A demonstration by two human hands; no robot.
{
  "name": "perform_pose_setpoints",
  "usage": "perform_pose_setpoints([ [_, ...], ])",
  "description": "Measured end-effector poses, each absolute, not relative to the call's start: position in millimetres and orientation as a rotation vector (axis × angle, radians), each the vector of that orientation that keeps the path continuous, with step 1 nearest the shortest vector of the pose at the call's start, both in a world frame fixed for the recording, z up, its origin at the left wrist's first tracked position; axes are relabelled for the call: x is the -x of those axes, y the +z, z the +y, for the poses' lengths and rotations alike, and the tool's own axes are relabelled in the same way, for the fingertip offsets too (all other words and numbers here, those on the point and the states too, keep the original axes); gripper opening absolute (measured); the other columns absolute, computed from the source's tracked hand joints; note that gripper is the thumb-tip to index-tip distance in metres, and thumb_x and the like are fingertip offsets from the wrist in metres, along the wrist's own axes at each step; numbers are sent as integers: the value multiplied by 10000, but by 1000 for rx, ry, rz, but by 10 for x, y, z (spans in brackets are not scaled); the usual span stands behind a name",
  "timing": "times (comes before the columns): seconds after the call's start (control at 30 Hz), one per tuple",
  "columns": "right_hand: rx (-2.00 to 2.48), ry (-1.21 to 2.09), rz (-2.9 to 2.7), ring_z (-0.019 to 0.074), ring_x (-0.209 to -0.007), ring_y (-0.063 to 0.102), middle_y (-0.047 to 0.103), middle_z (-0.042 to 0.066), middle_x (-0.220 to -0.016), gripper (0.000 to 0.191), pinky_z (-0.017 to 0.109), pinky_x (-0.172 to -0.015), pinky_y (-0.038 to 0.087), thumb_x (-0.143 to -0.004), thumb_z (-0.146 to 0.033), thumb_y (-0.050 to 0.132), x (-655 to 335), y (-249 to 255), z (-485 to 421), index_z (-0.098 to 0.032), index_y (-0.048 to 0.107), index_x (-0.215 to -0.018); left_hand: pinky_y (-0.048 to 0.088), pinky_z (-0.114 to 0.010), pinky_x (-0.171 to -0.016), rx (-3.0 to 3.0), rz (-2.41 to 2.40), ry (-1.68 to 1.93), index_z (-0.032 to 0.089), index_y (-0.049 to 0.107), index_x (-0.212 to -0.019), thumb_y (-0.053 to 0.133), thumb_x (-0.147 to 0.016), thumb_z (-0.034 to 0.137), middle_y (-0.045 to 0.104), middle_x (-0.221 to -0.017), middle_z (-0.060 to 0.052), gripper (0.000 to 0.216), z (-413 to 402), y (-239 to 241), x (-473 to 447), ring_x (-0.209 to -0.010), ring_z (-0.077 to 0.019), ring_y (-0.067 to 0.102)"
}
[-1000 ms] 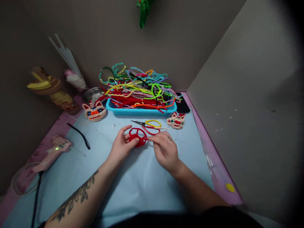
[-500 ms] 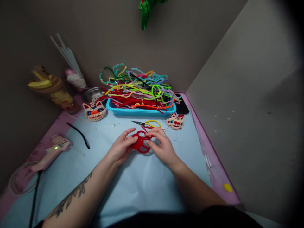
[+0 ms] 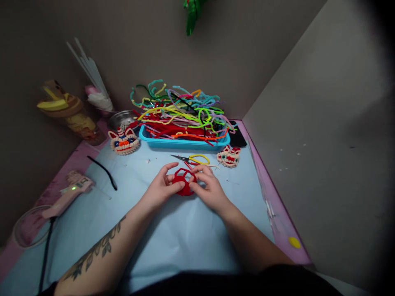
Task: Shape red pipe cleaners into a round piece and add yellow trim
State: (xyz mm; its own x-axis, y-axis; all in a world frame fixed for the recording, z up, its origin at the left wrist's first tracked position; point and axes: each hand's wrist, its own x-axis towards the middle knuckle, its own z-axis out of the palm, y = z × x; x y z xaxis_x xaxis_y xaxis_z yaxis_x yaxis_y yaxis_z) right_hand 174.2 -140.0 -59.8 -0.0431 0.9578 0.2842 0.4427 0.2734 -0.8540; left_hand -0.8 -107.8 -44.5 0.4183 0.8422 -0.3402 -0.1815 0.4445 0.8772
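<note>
Grey walls (image 3: pixel 308 123) meet in a corner behind a pink-edged counter (image 3: pixel 286 226) spread with a light blue sheet (image 3: pixel 185 242). Above the middle of the sheet, just in front of the scissors (image 3: pixel 187 159), is a red openwork piece (image 3: pixel 185 190), solid in its lower part and looped above. The left hand (image 3: pixel 160 187) has its grip clamped on the piece's left side, thumb laid over the front; the right hand (image 3: pixel 210 190) has its grip pinched on the right edge. Behind the scissors, a blue tray (image 3: pixel 185 144) is heaped with fuzzy stems (image 3: pixel 180 113) in many colours. A cream animal head with blue patches (image 3: pixel 125 142) sits near the tray's left end, in front of a metal bowl (image 3: pixel 119 119); a smaller cream head with red ears (image 3: pixel 228 157) lies near its right end, with a dark phone-like slab (image 3: pixel 238 137) behind. Off to the left are a black strip (image 3: pixel 103 172) and a pink glue gun (image 3: pixel 69 195), its green light glowing.
</note>
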Motion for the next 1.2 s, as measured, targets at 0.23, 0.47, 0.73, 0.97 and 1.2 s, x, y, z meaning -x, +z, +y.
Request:
perform_pose_setpoints([
  [0.23, 1381, 898, -1573, 256, -1298, 399, 488, 100, -1321, 139, 464, -1080, 308, -826, -276, 553, -1699, -634, -1402, -201, 604, -721, 450, -244, -633, -1043, 885, 724, 202, 330, -1334, 775, -666, 272, 629, -701, 41, 805, -1073, -456, 30, -621, -126, 614],
  [0.47, 1444, 927, -1604, 275, -1424, 213, 400, 88, -1461, 143, 521, -1148, 153, -810, -302, 586, -1710, -680, -1386, -201, 598, -709, 455, -271, -663, -1036, 932, 764, 183, 321, -1317, 775, -651, 297, 638, -737, 23, 813, -1064, -477, 5, -639, -129, 608],
  [0.73, 1414, 1016, -1292, 245, -1204, 481, 514, 95, -1297, 216, 418, -1051, 341, -820, -371, 534, -1660, -808, -1360, -204, 574, -689, 442, -259, -647, -1230, 1139, 868, 179, 402, -1255, 699, -693, 388, 603, -805, 5, 670, -1039, -552, -8, -709, -133, 583],
  [0.97, 1286, 1081, -903, 254, -1201, 472, 526, 87, -1248, 271, 408, -1076, 308, -759, -457, 622, -1661, -767, -1319, -192, 608, -703, 438, -262, -669, -1171, 1109, 927, 171, 450, -1210, 736, -660, 414, 644, -777, -3, 665, -1063, -550, -42, -676, -131, 590],
  [1.2, 1234, 1126, -944, 228, -1145, 498, 552, 72, -1192, 249, 376, -1042, 331, -781, -448, 623, -1520, -795, -1383, -201, 620, -747, 358, -214, -559, -1170, 1182, 888, 147, 264, -1421, 781, -624, 321, 605, -611, 64, 967, -1177, -494, -110, -505, -74, 443],
])
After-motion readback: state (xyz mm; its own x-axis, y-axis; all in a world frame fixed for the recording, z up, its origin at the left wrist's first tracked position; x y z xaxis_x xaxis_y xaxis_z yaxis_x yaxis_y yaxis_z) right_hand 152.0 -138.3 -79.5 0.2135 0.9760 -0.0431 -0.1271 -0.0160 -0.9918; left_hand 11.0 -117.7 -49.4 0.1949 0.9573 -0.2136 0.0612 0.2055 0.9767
